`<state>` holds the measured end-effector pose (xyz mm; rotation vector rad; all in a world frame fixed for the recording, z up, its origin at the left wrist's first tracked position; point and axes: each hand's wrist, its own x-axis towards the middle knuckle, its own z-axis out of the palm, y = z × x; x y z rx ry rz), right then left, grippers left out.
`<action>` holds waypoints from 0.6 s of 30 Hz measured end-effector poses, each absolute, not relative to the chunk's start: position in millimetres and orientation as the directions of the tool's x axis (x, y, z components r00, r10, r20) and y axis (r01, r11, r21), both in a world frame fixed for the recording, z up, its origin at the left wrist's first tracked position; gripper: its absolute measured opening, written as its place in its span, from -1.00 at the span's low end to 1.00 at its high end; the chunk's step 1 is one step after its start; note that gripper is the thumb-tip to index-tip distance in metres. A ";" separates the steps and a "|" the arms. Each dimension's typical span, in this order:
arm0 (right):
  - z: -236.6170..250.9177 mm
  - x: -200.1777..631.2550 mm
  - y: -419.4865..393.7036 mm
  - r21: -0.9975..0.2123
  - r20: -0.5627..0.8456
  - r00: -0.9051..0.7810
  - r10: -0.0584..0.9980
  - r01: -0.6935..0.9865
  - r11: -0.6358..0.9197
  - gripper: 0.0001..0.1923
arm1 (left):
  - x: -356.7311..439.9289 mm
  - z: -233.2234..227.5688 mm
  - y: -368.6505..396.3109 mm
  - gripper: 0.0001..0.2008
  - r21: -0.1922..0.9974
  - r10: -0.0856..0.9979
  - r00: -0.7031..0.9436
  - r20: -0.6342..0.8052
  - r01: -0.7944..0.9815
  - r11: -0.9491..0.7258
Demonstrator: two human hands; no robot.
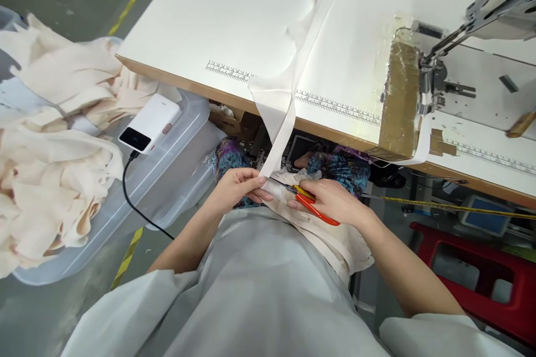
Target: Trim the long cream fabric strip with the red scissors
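Snipping step, by my judgement: my left hand (238, 185) pinched the lower end of the long white fabric strip (280, 122), fingers closed on it just over my lap, while my right hand (333, 201) was closed around the small thread snips with the orange-red and yellow handle (312, 204), blades pointing left and meeting the strip right beside my left fingertips. The strip ran up from my hands, over the wooden front edge of the white sewing table (201, 22), and lay across the top towards the far side.

Next move, as I judged it — hold the strip taut and keep the blades clear of my own fingertips, which sat very close.

Edges and room: the table edge with its printed ruler scale (228, 71) hung just above my hands, so little room upward. The grey industrial sewing machine (481, 17) stood well to the right. To the left, a clear plastic bin (176, 173) carrying a white power bank with black cable (149, 124) and a heap of cream cloth (54, 139) — near, not touching my arm. A red plastic stool (477, 273) stood low on the right.
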<state>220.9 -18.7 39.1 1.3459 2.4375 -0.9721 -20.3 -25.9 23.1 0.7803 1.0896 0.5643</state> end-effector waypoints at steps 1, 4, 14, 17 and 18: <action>38.9 220.4 -19.6 -0.430 -0.458 -0.559 0.691 0.820 0.378 -0.48 | -20.5 23.2 -25.9 -0.61 0.792 0.742 0.371 -0.559 -0.029 0.610; 36.7 219.2 -22.0 -0.384 -0.454 -0.534 0.713 0.840 0.384 -0.49 | -21.3 24.0 -25.7 -0.62 0.795 0.743 0.374 -0.555 -0.024 0.606; 32.2 218.6 -24.4 -0.366 -0.442 -0.505 0.741 0.856 0.366 -0.49 | -22.8 23.3 -26.2 -0.64 0.774 0.717 0.399 -0.571 -0.030 0.633; 33.1 217.0 -23.7 -0.346 -0.444 -0.503 0.741 0.859 0.377 -0.51 | -23.4 22.5 -25.6 -0.63 0.774 0.721 0.388 -0.575 -0.029 0.633; 33.8 216.1 -23.4 -0.341 -0.441 -0.506 0.741 0.859 0.383 -0.51 | -23.5 22.4 -25.4 -0.63 0.775 0.723 0.386 -0.573 -0.030 0.631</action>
